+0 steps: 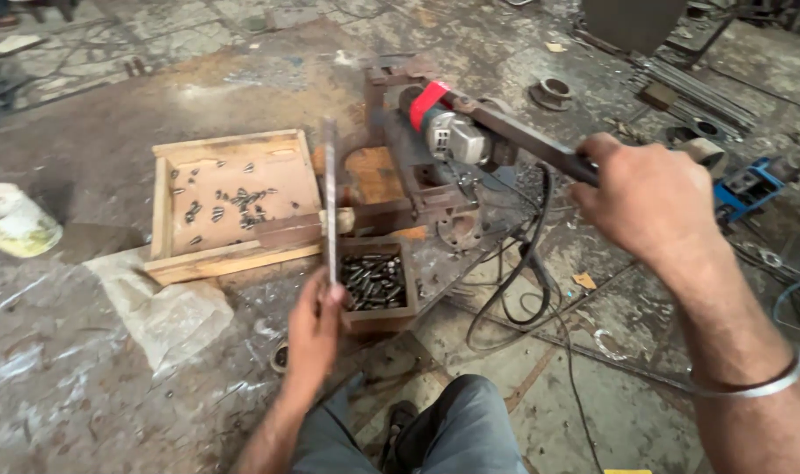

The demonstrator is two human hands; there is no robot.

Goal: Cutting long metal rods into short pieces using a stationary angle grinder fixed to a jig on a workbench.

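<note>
We see the left hand point(315, 326) pinching the lower end of a long threaded metal rod point(330, 197), held upright, its top rising well above the fingers. Just right of that hand sits a small wooden box of dark cut pieces point(375, 283); up and left of it, a shallow wooden tray point(233, 202) with scattered pieces. The right hand point(650, 202) is closed around the dark lever handle point(523, 140) of a mounted angle grinder point(448, 132), which lies up-left of that hand. Black cables point(523, 281) hang below it.
</note>
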